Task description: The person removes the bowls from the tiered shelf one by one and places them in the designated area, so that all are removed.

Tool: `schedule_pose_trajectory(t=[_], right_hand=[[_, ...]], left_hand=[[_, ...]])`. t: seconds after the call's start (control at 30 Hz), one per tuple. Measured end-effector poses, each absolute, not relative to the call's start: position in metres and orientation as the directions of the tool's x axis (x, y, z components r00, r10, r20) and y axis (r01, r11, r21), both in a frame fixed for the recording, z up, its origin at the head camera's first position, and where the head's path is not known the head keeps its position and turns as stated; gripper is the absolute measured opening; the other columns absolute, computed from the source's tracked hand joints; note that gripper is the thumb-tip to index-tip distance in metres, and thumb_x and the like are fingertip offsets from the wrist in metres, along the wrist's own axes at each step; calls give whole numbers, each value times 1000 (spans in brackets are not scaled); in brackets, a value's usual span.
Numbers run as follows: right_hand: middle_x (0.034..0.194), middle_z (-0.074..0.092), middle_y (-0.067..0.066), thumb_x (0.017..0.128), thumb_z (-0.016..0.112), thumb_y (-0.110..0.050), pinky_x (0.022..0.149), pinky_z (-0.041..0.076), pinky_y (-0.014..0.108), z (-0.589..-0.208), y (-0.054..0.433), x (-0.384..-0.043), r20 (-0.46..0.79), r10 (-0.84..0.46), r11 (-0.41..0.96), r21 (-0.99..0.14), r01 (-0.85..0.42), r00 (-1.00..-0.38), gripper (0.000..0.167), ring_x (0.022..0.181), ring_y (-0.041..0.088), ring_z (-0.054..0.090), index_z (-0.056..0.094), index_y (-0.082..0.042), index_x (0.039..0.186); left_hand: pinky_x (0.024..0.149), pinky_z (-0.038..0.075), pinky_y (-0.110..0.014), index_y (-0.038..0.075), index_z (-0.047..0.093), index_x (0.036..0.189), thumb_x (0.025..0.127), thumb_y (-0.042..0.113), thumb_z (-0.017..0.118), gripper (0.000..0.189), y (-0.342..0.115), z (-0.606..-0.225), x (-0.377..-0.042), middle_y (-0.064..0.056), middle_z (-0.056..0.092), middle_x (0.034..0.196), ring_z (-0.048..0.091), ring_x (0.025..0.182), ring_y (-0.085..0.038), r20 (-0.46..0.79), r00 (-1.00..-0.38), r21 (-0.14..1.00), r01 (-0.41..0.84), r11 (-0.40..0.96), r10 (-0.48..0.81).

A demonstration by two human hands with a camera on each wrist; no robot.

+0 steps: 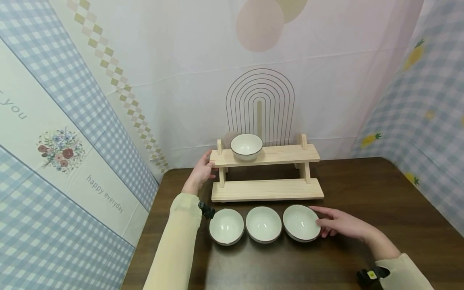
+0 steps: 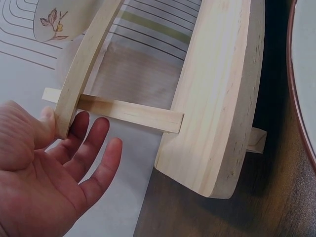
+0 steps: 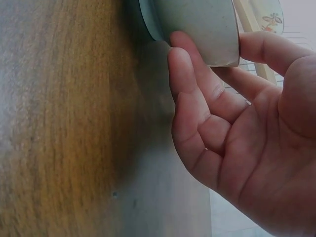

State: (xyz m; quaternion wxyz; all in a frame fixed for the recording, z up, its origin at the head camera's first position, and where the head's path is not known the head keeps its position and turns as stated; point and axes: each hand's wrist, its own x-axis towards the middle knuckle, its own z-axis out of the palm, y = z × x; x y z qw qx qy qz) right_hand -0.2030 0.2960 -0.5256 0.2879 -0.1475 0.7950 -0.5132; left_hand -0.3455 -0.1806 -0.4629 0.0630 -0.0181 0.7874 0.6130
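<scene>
My left hand (image 1: pixel 200 169) holds the left end of the upper board of a two-tier wooden shelf (image 1: pixel 268 190). In the left wrist view its thumb goes behind the board (image 2: pixel 89 64), with the fingers curled at the near side. On that upper tier sits a white bowl (image 1: pixel 246 145) with a dark rim. Three similar bowls stand in a row in front of the shelf: a left bowl (image 1: pixel 226 226), a middle bowl (image 1: pixel 263 224) and a right bowl (image 1: pixel 301 222). My right hand (image 1: pixel 344 223) pinches the right bowl's rim at its right side, thumb at the rim and fingers against the outer wall.
The dark wooden table (image 1: pixel 366 185) carries everything. Behind the shelf hangs a pale printed cloth (image 1: pixel 195 100). Blue checked cloth flanks the table on both sides. The shelf's upper board has an upright peg (image 1: pixel 303 141) near its right end.
</scene>
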Motion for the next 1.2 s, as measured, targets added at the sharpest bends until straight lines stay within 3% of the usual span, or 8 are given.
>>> schedule_pose_trajectory(t=[0.33,0.57,0.93,1.2], right_hand=[[102,74,13,112,57,-26,75,58,35,-519,299,-205,-317,-525,487,-873,27,-790,68,94,30,68,27,4,166],[106,69,10,113,57,-29,74,59,37,-511,297,-209,-278,-491,558,-828,-54,-826,63,92,28,68,37,4,163],[98,74,6,112,59,-27,75,59,41,-487,283,-230,-188,-421,616,-777,-127,-887,55,91,25,72,48,5,156],[95,74,5,112,60,-26,80,62,43,-475,254,-250,-136,-454,623,-755,-204,-881,49,88,22,73,55,2,152]], left_hand=[[101,56,-57,17,18,173,116,8,40,62,-181,-463,-346,-27,43,159,58,130,-44,-114,-992,961,-97,258,50],[101,56,-58,17,19,173,116,9,40,61,-181,-463,-347,-26,45,158,59,129,-43,-121,-992,959,-105,264,45],[98,57,-55,17,19,173,116,9,40,62,-181,-463,-347,-26,45,157,59,128,-43,-120,-992,960,-104,261,49],[99,56,-58,18,19,173,116,9,39,61,-182,-463,-344,-25,45,158,59,128,-43,-120,-991,959,-103,265,50]])
